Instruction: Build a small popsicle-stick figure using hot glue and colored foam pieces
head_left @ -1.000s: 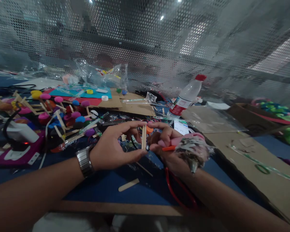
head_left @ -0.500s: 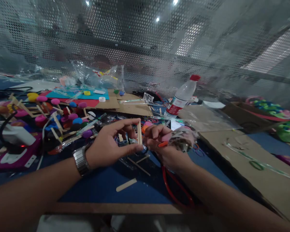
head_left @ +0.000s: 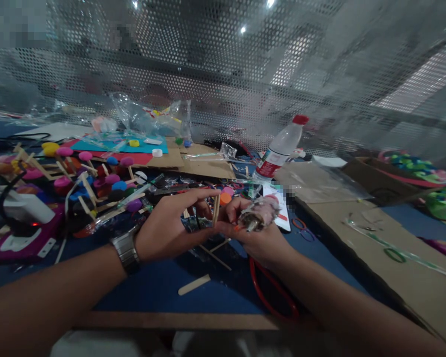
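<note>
My left hand, with a metal watch at the wrist, pinches wooden craft sticks upright between thumb and fingertips. My right hand is closed round what looks like a glue gun, its ragged, plastic-wrapped end facing me. The tip is hidden behind my fingers, close to the sticks. Both hands meet above the blue table, thumb near thumb. Below them lies a loose craft stick, with thinner sticks further back. A red loop hangs under my right wrist.
At left is a pile of coloured pompoms and sticks, beside a purple power strip. A bottle leans behind my right hand, near a phone. Cardboard covers the right side; perforated mesh stands behind.
My right hand has turned, bringing the wrapped end of the glue gun towards me and its fingers closer to the sticks. The sticks have tilted slightly in my left hand.
</note>
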A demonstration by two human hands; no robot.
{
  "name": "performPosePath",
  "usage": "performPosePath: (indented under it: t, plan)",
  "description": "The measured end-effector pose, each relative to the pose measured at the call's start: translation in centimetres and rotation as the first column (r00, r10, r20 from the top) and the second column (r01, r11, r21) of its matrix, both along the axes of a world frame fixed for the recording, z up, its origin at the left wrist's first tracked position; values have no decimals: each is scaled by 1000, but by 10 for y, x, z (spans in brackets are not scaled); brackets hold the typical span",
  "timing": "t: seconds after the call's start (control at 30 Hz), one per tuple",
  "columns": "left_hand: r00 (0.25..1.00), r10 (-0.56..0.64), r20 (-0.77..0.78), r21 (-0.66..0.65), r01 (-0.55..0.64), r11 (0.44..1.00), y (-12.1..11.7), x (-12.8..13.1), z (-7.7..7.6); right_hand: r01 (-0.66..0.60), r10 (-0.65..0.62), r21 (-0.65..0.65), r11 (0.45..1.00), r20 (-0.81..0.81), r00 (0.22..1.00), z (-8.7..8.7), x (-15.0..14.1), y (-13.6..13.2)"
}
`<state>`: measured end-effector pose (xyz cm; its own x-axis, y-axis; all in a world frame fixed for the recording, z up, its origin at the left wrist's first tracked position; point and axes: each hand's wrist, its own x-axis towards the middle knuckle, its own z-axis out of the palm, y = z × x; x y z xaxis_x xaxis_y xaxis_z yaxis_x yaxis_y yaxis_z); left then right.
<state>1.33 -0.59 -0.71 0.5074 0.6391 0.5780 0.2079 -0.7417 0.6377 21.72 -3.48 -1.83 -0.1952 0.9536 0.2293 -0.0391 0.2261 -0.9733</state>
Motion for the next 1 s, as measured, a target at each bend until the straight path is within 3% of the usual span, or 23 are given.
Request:
performPosePath:
  t: [0.2,0.67,1.0]
  plan:
    - [999,-1,-47,-51,-1,999,-1,1,1,4,-5,5,1000,79,997,1,-1,1]
    - [996,-10,-86,10,11,1000,-3,2,-1,-67,67,-44,997,3,998,8,-9,-3]
    - [999,25,-38,-60,-28,998,-6,5,2,-72,72,-4,997,6,997,2,-5,-3]
